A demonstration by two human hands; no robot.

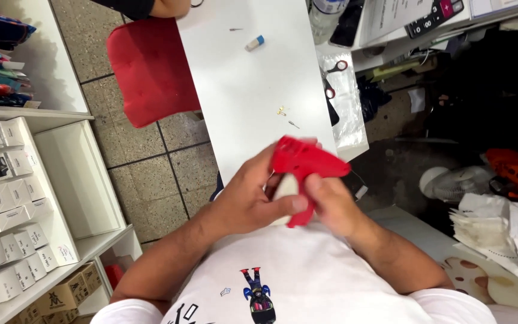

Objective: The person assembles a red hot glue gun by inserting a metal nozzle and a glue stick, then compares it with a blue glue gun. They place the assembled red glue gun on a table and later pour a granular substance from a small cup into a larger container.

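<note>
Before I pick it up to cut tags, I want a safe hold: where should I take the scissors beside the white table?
Probably by the red-rimmed handle loops, coming from above. The scissors lie flat on clear plastic, with the loops exposed and the blades pointing toward the person.

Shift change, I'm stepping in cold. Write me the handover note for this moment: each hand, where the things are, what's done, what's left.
Left hand: gripping the red tagging gun from the left, thumb across its white part.
Right hand: holding the gun's handle from the right.
The gun is held above the near end of the white table. On the table: small brass-coloured bits, a thin pin, an eraser. Scissors lie on clear plastic at the right edge.
Done: gun picked up.
Left: nothing is tagged in view; the small parts lie loose on the table.
</note>
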